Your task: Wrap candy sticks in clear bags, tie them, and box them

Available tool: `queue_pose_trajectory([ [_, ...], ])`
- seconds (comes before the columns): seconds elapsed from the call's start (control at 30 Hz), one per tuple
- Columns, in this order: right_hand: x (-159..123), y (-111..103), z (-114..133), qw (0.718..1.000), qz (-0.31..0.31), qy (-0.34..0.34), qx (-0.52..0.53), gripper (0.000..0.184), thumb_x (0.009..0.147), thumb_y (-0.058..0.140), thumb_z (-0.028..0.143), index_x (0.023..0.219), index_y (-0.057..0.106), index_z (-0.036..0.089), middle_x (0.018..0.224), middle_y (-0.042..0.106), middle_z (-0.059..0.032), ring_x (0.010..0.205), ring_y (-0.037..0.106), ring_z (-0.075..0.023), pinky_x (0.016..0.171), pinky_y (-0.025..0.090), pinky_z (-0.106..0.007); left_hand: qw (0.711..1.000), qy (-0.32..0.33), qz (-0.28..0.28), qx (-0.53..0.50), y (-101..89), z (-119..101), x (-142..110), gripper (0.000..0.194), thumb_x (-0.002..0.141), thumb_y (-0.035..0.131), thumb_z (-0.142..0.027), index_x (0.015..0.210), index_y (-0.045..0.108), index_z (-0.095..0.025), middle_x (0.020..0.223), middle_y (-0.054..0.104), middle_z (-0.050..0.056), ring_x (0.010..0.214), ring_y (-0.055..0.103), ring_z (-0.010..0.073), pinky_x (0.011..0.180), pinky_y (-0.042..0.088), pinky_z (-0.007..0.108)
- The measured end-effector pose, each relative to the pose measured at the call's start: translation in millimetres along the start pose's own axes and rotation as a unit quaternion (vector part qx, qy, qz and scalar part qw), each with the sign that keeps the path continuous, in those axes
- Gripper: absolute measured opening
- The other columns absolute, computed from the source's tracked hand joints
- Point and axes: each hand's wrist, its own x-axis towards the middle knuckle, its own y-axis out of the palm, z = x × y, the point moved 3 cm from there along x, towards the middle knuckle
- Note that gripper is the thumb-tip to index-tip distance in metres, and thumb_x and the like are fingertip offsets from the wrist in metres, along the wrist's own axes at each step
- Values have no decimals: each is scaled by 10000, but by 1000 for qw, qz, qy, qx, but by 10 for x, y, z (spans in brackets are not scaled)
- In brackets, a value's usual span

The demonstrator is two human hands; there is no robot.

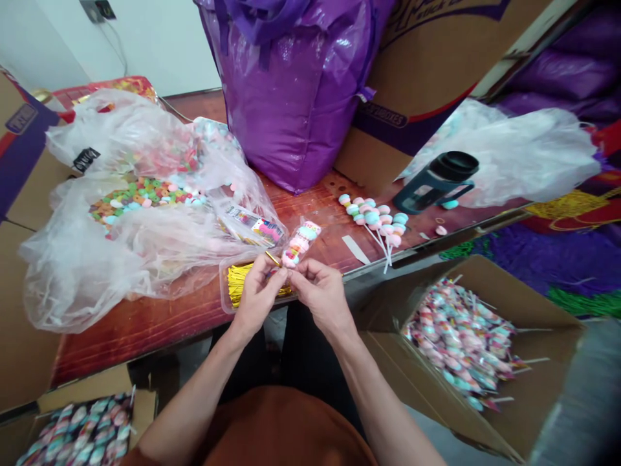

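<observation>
A wrapped marshmallow stick (299,244), pastel pink and blue in a printed clear bag, points away from me between both hands. My left hand (259,291) is closed in a pinch at the bag's lower end, with a gold twist tie (273,258) jutting from its fingers. My right hand (323,294) is pinched round the gathered neck of the bag; its fingertips almost meet those of the left. The stick below the neck is hidden by my fingers. Under my hands stands a clear plastic tray (226,302) of gold twist ties (237,283).
Bare marshmallow sticks (373,217) lie on the table (145,323) near a dark flask (436,181). Left are plastic bags of sweets (145,200) and flat printed bags (255,224). Cardboard boxes of wrapped sticks (460,336) (82,427) stand below. A purple bag (295,97) rises behind.
</observation>
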Motion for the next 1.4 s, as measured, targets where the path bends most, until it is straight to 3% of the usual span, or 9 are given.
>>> queue_pose_trajectory([
  [0.17,-78,-17,-25,998,39,-36,-22,232,863,660,392,782,575,193,649,500,53,541,382,-85,495,323,-217,996,-19,23,-84,93,-26,21,311,799,771,-401,799,575,-159,634,502,-46,492,308,33,464,243,165],
  [0.47,-187,-209,181,981,107,-136,-86,164,948,591,343,873,535,209,858,534,-8,735,493,-132,628,422,-246,912,-284,161,-248,300,-218,-151,525,595,926,-387,788,489,-168,524,332,-122,450,139,9,398,120,112],
  [0.63,-203,-256,130,974,54,-150,-163,106,986,514,293,909,503,220,744,517,21,638,466,-123,589,396,-250,986,-117,79,-87,327,-111,-157,338,827,742,-462,876,556,-185,564,478,-61,475,325,49,441,226,151],
  [0.73,-212,-248,154,969,28,-153,-191,69,974,502,266,928,517,217,746,517,22,648,473,-128,625,412,-261,999,-27,47,2,323,-51,-189,294,904,650,-465,859,620,-176,674,543,-18,575,423,68,518,324,177],
  [0.83,-214,-258,200,971,33,-132,-195,56,951,517,253,919,536,212,765,518,22,663,472,-125,631,420,-254,999,-25,41,17,308,-48,-195,274,848,729,-434,905,690,-168,713,562,-13,571,390,57,516,316,182],
  [0.97,-233,-296,187,978,34,-122,-167,155,985,499,266,839,520,219,686,506,44,585,463,-106,557,404,-233,984,-134,43,-110,309,-87,-115,335,681,877,-371,817,672,-143,604,476,-55,508,346,30,479,295,156],
  [1.07,-267,-339,195,943,-10,-229,-240,171,1007,459,202,995,629,221,802,639,-7,691,591,-131,644,477,-257,955,-216,44,-199,341,-104,-47,393,582,937,-284,773,630,-129,589,444,-76,479,335,8,439,257,127],
  [1.2,-305,-380,245,852,-39,-397,-338,240,955,539,122,1074,718,229,1008,724,-86,931,683,-196,833,542,-322,943,-240,29,-229,401,-98,-23,443,525,960,-237,774,613,-120,613,457,-78,475,365,-5,418,249,101],
  [1.4,-276,-389,341,807,-57,-413,-418,236,956,537,154,951,754,246,937,738,-78,827,676,-198,803,538,-343,949,-228,61,-208,481,-90,-108,393,616,921,-291,778,599,-137,643,483,-69,482,384,1,424,275,105],
])
